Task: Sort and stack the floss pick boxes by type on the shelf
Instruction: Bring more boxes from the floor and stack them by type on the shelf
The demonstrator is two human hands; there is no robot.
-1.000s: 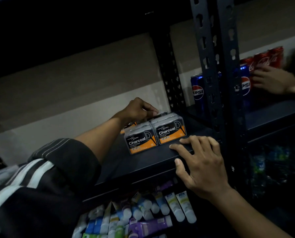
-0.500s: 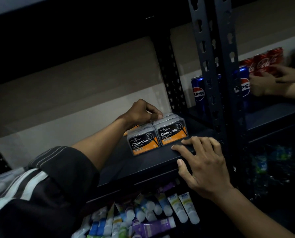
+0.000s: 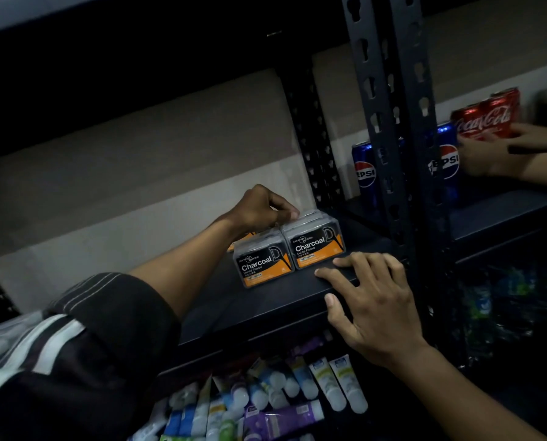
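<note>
Left hand (image 3: 259,208) grip curls onto rear Charcoal boxes (image 3: 316,241); right hand (image 3: 370,303) spread flat on shelf edge (image 3: 265,310).

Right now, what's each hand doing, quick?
Left hand: fingers curled onto the top of the Charcoal floss boxes; a real grip can't be told.
Right hand: open, flat on the shelf edge, holding nothing.

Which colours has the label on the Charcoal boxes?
Black and orange with white lettering; head view.

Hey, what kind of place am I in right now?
Probably a shop or stockroom. Dark metal shelves hold goods by kind: charcoal floss boxes, soda cans in the next bay, and toothpaste tubes below.
</note>
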